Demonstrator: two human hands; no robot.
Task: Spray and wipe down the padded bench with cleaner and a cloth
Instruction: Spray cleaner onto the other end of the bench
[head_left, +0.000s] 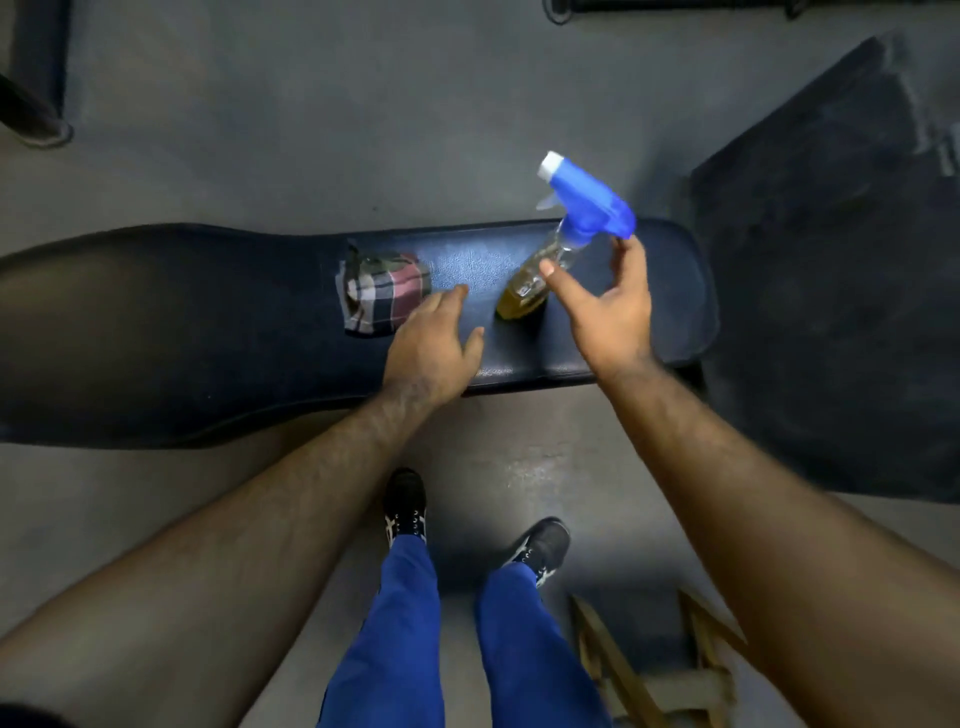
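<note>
While the spray bottle (550, 260) stands on the padded table (597, 332) near its right end, the right hand (613, 306) has a wide grip around its neck, fingertips just touching. The plaid cloth (382, 296) lies beside the left hand (431, 348), whose loose, empty grip rests on the padding.

No readable text anywhere

The spray bottle (540, 270) shows no legible label; the padded bench (649, 291) and shoes (406, 512) bear no readable words or numbers.
</note>
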